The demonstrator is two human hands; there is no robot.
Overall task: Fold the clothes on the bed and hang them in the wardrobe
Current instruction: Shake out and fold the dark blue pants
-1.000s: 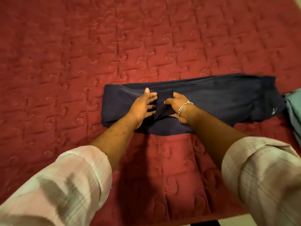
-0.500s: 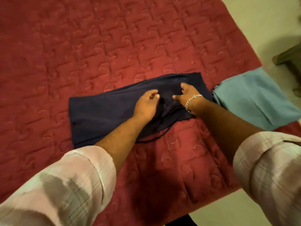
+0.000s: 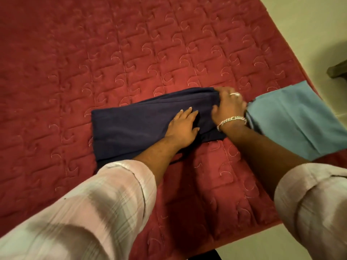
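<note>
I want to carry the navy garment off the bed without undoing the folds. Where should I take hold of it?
Probably by its two short ends. The navy garment lies as a flat, long band across the red quilt. Slide a grip under the free left end from the left; the right hand already grips the right end, beside the teal cloth, while the left hand presses flat.

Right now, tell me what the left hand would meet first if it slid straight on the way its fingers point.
The left hand lies flat on the navy garment, fingers pointing up and right. It would probably meet the right hand, which grips that garment's end.
</note>
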